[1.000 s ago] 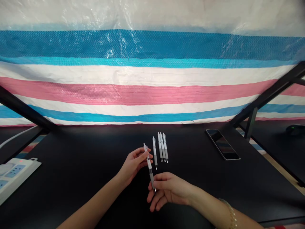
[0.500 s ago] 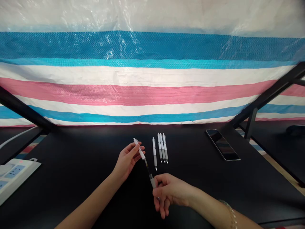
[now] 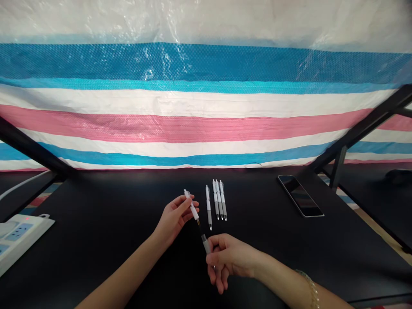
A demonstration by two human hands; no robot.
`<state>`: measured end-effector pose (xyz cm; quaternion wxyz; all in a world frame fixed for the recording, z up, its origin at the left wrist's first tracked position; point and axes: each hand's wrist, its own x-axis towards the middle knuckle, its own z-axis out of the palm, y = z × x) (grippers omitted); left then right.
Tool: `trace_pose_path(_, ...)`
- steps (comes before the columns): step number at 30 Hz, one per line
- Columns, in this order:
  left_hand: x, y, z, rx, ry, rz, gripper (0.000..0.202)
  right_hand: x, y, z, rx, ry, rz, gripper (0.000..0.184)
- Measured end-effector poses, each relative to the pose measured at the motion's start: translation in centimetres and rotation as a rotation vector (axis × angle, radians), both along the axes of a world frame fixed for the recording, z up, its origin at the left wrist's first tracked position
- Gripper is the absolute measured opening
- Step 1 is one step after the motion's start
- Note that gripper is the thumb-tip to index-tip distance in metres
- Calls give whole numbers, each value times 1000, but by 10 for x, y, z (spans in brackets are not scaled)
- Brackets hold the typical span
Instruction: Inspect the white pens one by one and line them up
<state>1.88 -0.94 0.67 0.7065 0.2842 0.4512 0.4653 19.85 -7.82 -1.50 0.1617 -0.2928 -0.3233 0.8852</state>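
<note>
My left hand (image 3: pixel 175 216) pinches the white upper barrel of a pen (image 3: pixel 194 212), its clip end pointing up and away from me. Lower and to the right, my right hand (image 3: pixel 230 259) grips the grey front section of the pen (image 3: pixel 206 244). Between the two parts a short stretch of dark refill (image 3: pixel 200 227) shows, so the halves are apart but in line. Just right of my left fingers lies a single white and grey pen (image 3: pixel 209 208). Beside that one, several like pens (image 3: pixel 219 199) lie side by side.
A black phone (image 3: pixel 301 195) rests on the black table (image 3: pixel 128 193) at the right. At the left edge sits a white power strip (image 3: pixel 25 236). Black metal bars (image 3: pixel 357 128) slant up at both sides, and a striped plastic sheet (image 3: pixel 206 128) hangs behind the table.
My left hand has moved slightly right and toward me, bringing the white barrel closer to the grey section. Less refill shows between them. My right hand has hardly moved.
</note>
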Motion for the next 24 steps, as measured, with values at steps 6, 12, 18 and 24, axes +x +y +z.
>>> trace_pose_path(6, 7, -15, 3, 108, 93, -231, 23, 0, -1, 1, 14, -13, -66, 30)
trace_pose_path(12, 6, -15, 5, 124, 107, -203, 21, -1, -1, 9, -24, -42, -156, 32)
trace_pose_path(18, 5, -15, 6, 163, 133, -234, 20, -3, -2, 9, -57, -51, -196, 36)
trace_pose_path(24, 4, -14, 5, 152, 110, -268, 20, -5, -3, 5, -54, -43, -196, 38)
